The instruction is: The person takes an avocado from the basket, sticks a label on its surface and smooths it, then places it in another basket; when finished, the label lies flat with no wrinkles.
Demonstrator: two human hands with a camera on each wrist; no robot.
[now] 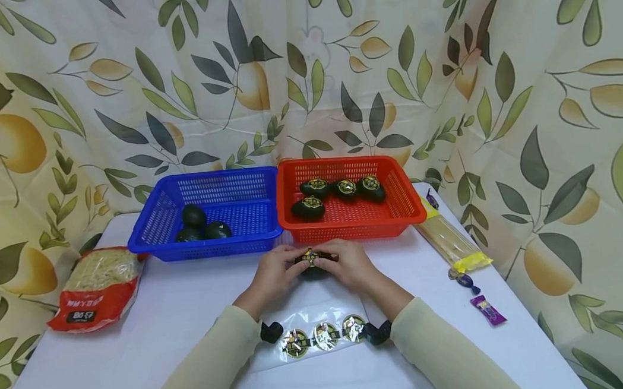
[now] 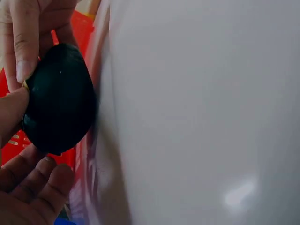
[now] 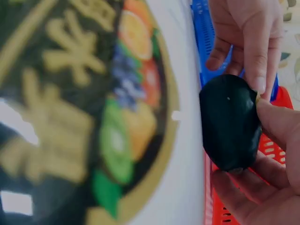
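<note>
I saw both hands, left (image 1: 274,272) and right (image 1: 348,264), pinching a black stickered egg (image 1: 311,262) mid-frame; blue basket (image 1: 147,228) held three, red basket (image 1: 405,203) four

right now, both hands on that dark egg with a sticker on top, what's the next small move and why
Probably set the dark egg in the red basket: both hands pinch it right before that basket, and the labelled eggs lie there.

Noodle bag (image 1: 95,289): upside-down label, approx. "80.E¥"; rest unreadable.
</note>
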